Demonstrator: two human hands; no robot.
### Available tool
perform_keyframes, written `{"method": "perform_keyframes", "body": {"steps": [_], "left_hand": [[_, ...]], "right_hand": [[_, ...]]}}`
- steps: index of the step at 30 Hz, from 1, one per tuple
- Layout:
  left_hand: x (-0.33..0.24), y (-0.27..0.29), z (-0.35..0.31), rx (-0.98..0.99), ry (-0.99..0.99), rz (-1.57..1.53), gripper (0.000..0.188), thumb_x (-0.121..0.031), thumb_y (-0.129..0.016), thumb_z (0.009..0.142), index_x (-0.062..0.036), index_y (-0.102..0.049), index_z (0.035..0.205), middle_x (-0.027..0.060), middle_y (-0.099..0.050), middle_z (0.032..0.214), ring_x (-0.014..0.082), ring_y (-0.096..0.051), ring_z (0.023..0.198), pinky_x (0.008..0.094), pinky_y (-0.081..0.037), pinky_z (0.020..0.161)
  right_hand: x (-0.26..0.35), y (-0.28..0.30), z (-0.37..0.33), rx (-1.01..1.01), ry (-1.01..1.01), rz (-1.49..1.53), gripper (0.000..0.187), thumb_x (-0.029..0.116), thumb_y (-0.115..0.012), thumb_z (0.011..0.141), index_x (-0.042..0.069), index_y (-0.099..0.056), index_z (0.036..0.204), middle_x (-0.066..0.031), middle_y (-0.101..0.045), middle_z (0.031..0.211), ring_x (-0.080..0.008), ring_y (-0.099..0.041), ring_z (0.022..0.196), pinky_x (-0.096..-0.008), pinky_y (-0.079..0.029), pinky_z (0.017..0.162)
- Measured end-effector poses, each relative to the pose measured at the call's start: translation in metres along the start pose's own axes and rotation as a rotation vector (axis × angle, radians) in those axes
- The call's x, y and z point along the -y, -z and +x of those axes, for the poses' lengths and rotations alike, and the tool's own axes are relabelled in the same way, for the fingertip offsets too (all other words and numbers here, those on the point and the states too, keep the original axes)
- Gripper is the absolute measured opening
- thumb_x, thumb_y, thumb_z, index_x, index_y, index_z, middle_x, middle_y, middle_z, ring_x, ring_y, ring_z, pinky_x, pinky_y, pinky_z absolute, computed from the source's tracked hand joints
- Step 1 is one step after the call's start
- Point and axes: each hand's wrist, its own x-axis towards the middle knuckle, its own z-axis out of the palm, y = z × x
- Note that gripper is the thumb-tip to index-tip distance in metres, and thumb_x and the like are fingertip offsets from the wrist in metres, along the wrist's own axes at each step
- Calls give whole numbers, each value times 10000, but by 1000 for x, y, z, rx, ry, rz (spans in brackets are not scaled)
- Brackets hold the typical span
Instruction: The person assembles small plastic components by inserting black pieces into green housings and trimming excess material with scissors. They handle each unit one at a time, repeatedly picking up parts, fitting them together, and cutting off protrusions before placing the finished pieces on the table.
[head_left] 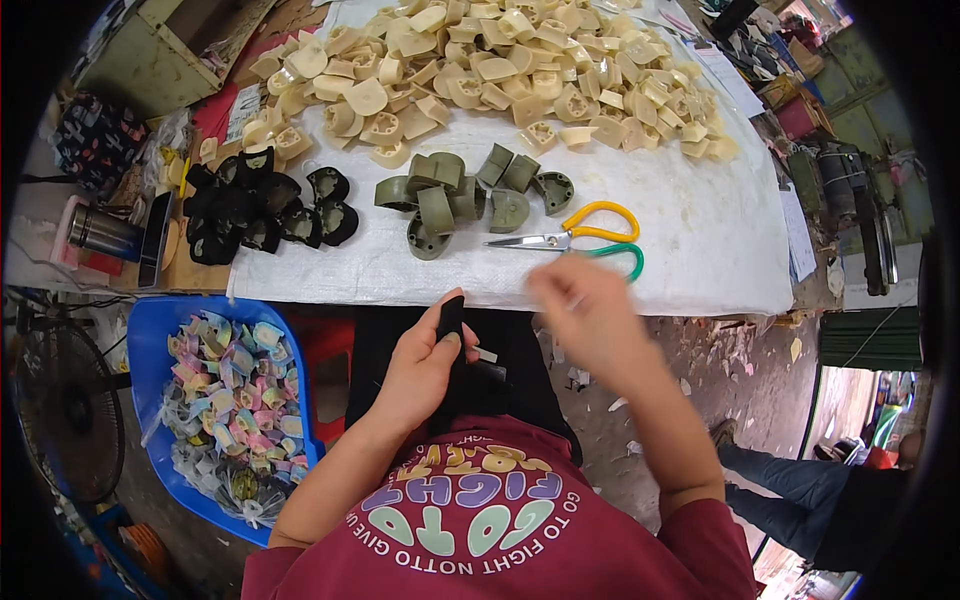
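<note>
My left hand (420, 365) is closed around a dark black piece (452, 318), which stands up between thumb and fingers above my lap. Its exact kind is hard to make out. Beside those fingers a small pale strip (485, 354) shows against my dark trousers. My right hand (585, 310) is raised at the table's front edge, smeared by motion, so its fingers cannot be read. Just beyond it lie scissors (545, 241) with one yellow and one green handle. Behind them sit several olive-green shoe heels (437, 212), and to their left a cluster of black heels (262, 205).
A large heap of cream heels (480, 70) covers the back of the white-sheeted table (690, 240). At my left is a blue tub (160, 440) of pastel heels. A metal flask (105, 232) and a fan (70, 400) stand far left. Another person's legs (790, 480) show at right.
</note>
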Motion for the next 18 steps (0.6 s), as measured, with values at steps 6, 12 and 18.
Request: {"method": "perform_keyframes", "body": {"steps": [6,12,18], "left_hand": [[-18,-12,-8,-74,-218,758,639,36,-436,854,54,-217,1454,337,-462,1307,462,-495,1192,434,-406,994],[-20,-13,-9,-58,-192,889,658,53,-445,824,98,-205,1435,337,-485,1253,485,-515,1124,475,-439,932],[-12,-14,-9,-56,-257,1022,686,42,-490,807,88,-212,1432,268,-531,1084,444,-561,977,496,-462,811]], "right_hand": [[11,-59,-22,142,-295,512,136,87,-649,868,-21,-692,938,-29,-676,814,-60,-593,704,-212,-486,628],[17,-49,-18,240,-405,545,135,107,-637,865,-7,-698,904,-11,-667,764,-49,-577,649,-206,-475,581],[9,-51,-18,269,-404,530,117,99,-632,858,-4,-685,848,-15,-649,722,-54,-574,636,-202,-467,576]]}}
